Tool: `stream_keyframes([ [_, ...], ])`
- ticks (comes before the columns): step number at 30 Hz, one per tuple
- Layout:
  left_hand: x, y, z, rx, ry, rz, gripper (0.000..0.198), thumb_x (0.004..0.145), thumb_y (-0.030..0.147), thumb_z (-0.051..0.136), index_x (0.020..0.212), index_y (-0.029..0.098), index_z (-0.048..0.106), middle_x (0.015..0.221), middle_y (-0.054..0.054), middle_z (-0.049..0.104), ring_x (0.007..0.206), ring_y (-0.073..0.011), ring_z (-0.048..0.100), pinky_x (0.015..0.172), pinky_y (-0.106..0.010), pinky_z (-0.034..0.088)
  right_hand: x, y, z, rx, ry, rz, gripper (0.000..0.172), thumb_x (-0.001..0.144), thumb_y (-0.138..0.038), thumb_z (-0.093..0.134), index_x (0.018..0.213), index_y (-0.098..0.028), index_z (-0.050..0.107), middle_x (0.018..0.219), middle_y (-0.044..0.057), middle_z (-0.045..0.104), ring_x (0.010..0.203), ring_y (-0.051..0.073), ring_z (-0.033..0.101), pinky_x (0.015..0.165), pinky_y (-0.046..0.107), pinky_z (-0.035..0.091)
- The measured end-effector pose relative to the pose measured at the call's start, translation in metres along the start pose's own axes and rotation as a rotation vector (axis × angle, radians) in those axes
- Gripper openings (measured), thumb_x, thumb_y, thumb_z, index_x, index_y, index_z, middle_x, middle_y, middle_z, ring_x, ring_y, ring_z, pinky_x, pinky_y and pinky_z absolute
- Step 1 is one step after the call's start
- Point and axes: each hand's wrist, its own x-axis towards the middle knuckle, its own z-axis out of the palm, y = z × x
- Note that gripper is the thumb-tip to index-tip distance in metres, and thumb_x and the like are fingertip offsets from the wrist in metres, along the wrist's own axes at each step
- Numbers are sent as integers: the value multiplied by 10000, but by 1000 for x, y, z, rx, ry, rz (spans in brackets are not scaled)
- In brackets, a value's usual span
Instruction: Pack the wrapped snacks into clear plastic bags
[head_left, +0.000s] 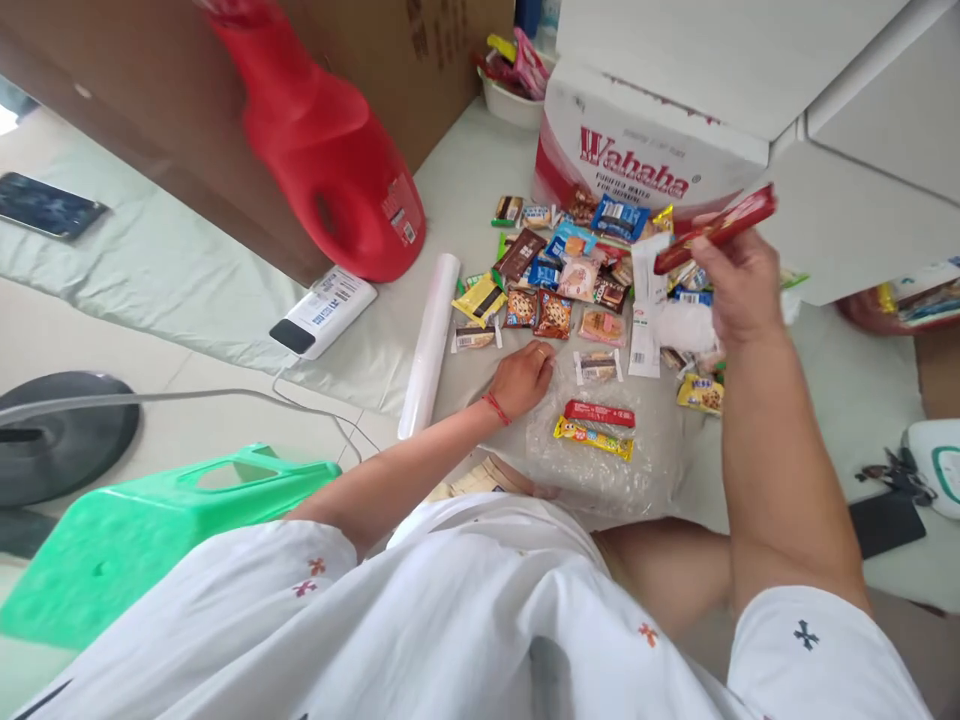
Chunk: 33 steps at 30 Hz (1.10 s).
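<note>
A person in a white short-sleeved top was seen from above, with both bare hands over a spread of wrapped snacks. The right hand (750, 285) was raised above the right side of the pile, thumb and fingers clamped on a long red packet (724, 230). The packet lay slantwise across the grip: the thumb pressed its near side, one end jutted out past the thumb toward the lower left, and the other rose to the upper right, beyond the knuckles.

The left hand (523, 378), wearing a ring and a red wrist cord, was lowered just in front of the pile of wrapped snacks (577, 275). Its fingers were together and curled under; whether they pinched anything could not be told.

Between the forearms, on clear plastic wrapping (652, 475), a red bar (600, 413) lay just above a yellow packet (592, 438). A long white packet (643, 335) stretched along the pile near the right hand. Behind stood a Wahaha water carton (645, 150). To the left were a clear plastic roll (430, 345), a red jug (337, 190) and a green plastic stool (202, 515).
</note>
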Motion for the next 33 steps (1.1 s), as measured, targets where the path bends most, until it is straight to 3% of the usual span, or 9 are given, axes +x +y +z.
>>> stream_keyframes([
  [4, 0, 1, 0, 6, -10, 11, 196, 1033, 245, 430, 1072, 200, 617, 1095, -93, 701, 971, -235, 670, 843, -348, 484, -76, -46, -22, -285, -458, -80, 473, 959, -598, 603, 1277, -260, 699, 1005, 90, 718, 970, 291, 596, 866, 437, 471],
  [6, 1, 1, 0, 15, -17, 19, 199, 1031, 244, 433, 1064, 194, 623, 1092, -96, 700, 970, -238, 668, 843, -349, 484, -113, -61, -8, -452, -715, -128, 417, 970, -530, 614, 1250, -243, 728, 934, 100, 703, 926, 289, 570, 832, 418, 427],
  [8, 1, 1, 0, 22, -9, 20, 198, 1030, 249, 437, 1051, 189, 625, 1081, -99, 699, 961, -239, 664, 840, -351, 486, -142, -68, 15, -539, -837, -145, 427, 967, -459, 646, 1336, -250, 695, 1029, 118, 709, 986, 297, 559, 849, 410, 397],
  [13, 2, -3, 3, -19, 46, 12, 174, 1019, 236, 445, 1023, 192, 614, 1044, -92, 697, 959, -226, 653, 855, -343, 501, -174, -60, 50, -551, -806, -105, 633, 928, -470, 705, 1499, -242, 553, 1440, 155, 596, 1231, 354, 512, 942, 445, 398],
  [19, 1, 1, -1, -90, 69, 22, 155, 1001, 231, 461, 980, 191, 609, 1050, -108, 669, 955, -215, 644, 895, -356, 527, -180, -44, 39, -473, -767, -52, 503, 960, -382, 627, 1447, -262, 599, 1381, 131, 634, 1208, 339, 533, 980, 465, 426],
  [22, -5, 12, -10, -152, 122, 81, 120, 971, 245, 512, 973, 193, 620, 1186, -131, 651, 1111, -230, 640, 1014, -387, 513, -179, -36, 39, -401, -638, -65, 540, 968, -424, 603, 1481, -259, 564, 1484, 128, 565, 1270, 341, 514, 1037, 491, 429],
  [25, -16, 28, -22, -179, 76, 200, 161, 987, 290, 510, 991, 195, 640, 1314, -138, 656, 1235, -232, 625, 1090, -401, 477, -168, -25, 42, -430, -427, -31, 714, 945, -320, 578, 1620, -210, 371, 1599, 154, 450, 1360, 355, 459, 1089, 518, 408],
  [28, -29, 41, -30, -109, -55, 297, 239, 1012, 314, 464, 1022, 208, 678, 1372, -132, 679, 1282, -245, 624, 1135, -448, 439, -152, -12, 42, -528, -426, 2, 779, 889, -207, 564, 1632, -141, 341, 1450, 185, 591, 1251, 373, 504, 1038, 527, 418],
  [33, -53, 46, -31, -34, -259, 494, 284, 991, 317, 462, 1046, 263, 735, 1356, -111, 719, 1374, -274, 575, 1165, -520, 420, -156, -10, 23, -642, -506, -56, 305, 947, -219, 531, 1148, -194, 759, 1007, 144, 720, 1053, 343, 522, 905, 474, 400],
])
